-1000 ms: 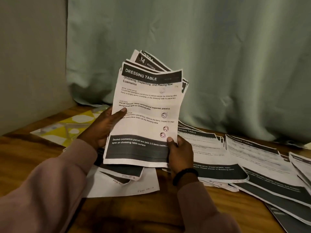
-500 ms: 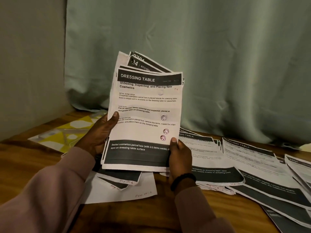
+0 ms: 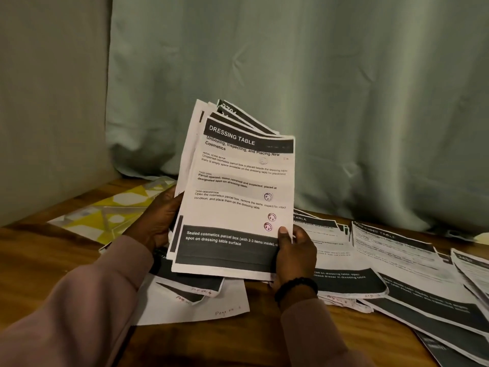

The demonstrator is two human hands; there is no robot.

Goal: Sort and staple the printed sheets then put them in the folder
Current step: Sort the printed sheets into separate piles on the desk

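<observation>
Stack of printed sheets (image 3: 232, 197) is being held upright above the wooden table (image 3: 39, 250), top page reading "DRESSING TABLE". Left hand (image 3: 156, 223) is gripping the stack's left edge, fingers curled behind. Right hand (image 3: 295, 250) is pinching its lower right corner, thumb on front. Loose sheets (image 3: 391, 260) are lying right of the stack, more pages (image 3: 195, 300) under it; yellow patterned folder (image 3: 105, 215) is lying to its left.
</observation>
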